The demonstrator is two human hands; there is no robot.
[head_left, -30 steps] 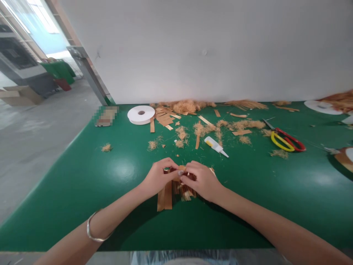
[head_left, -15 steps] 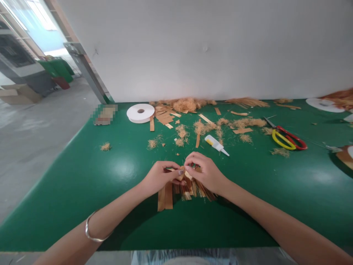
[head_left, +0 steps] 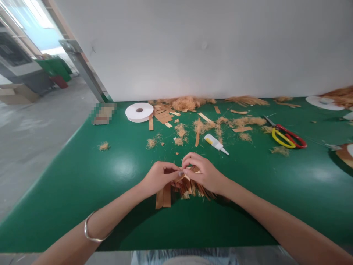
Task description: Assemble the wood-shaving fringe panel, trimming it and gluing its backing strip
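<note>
My left hand (head_left: 161,178) and my right hand (head_left: 202,173) meet over the green table, thumbs and fingertips pinched together. Between them is a piece of fringed brown ribbon (head_left: 187,189), its cut strands hanging toward me. Two flat, uncut brown ribbon ends (head_left: 163,197) hang below my left hand. The fingers hide the part of the ribbon being pinched. Just beyond my right hand lies a small white glue bottle (head_left: 216,143), its nozzle pointing right and toward me.
A white ribbon roll (head_left: 139,112) lies at the back left beside cut ribbon pieces (head_left: 164,116). Frayed fibre scraps (head_left: 187,103) lie along the white wall. Scissors (head_left: 288,137) with red and yellow handles rest at the right. The green table (head_left: 124,165) ends at a left edge.
My right fingertips have shifted slightly left, closer to my left thumb. The flat ribbon ends have moved a little left and up. Both hands keep their pinch, and the whole view has shifted slightly.
</note>
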